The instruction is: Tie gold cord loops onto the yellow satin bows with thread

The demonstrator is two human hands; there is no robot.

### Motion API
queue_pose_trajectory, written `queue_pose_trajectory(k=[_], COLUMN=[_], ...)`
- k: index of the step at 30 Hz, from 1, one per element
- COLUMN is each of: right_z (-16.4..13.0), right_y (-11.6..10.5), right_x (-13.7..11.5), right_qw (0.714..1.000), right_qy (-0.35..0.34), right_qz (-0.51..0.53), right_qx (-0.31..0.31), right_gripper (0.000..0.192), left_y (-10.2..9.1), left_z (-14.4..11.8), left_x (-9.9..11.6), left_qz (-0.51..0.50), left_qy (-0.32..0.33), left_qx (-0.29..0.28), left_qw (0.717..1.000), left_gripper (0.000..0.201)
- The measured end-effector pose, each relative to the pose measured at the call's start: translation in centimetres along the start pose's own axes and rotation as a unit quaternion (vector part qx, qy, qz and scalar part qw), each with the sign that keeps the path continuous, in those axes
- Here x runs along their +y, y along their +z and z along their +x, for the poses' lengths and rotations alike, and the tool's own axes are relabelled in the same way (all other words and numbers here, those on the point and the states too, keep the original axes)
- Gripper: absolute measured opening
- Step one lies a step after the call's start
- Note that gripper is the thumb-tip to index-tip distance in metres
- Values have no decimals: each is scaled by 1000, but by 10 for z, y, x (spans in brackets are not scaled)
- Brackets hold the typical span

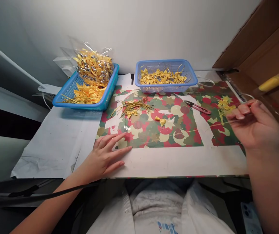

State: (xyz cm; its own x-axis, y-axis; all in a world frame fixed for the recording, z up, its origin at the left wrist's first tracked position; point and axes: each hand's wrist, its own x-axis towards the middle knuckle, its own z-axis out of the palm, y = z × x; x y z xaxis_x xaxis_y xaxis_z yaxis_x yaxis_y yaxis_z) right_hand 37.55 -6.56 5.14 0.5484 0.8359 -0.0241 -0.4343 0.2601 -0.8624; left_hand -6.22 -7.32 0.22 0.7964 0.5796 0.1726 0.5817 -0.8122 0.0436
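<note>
My left hand [106,156] lies flat on the table, fingers spread, at the near left edge of the red and green patterned paper [154,130]. My right hand [254,125] is raised at the right, pinching a thin gold string [203,129] that stretches left across the paper. A small yellow ribbon bow [162,121] lies at the paper's middle. A bundle of gold strings [133,107] with a bow lies farther back left. Red thread snips [198,107] rest to the right of centre.
A blue basket [87,89] at back left holds yellow bows and a clear bag of them. Another blue basket [165,75] at back centre holds bows with strings. Finished yellow bows [224,105] pile at the right. A cardboard box [263,55] stands at the far right.
</note>
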Motion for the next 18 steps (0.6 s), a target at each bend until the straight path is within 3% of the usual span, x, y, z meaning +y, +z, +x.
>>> queue_pose_trajectory(k=[8, 12, 18], right_z=[-4, -4, -6], right_y=[-7, -8, -6], right_x=[7, 5, 2], right_qw=[1000, 1000, 1000], right_qy=[-12, -16, -11], right_qz=[-13, -6, 0], right_qx=[5, 2, -6], right_gripper=[35, 22, 26], left_y=[1, 1, 7], left_z=[-4, 21, 58], left_x=[3, 21, 40], left_qz=[-16, -54, -89], left_qy=[-15, 10, 10], left_qx=[25, 48, -3], left_qw=[999, 997, 996], left_gripper=[39, 39, 34])
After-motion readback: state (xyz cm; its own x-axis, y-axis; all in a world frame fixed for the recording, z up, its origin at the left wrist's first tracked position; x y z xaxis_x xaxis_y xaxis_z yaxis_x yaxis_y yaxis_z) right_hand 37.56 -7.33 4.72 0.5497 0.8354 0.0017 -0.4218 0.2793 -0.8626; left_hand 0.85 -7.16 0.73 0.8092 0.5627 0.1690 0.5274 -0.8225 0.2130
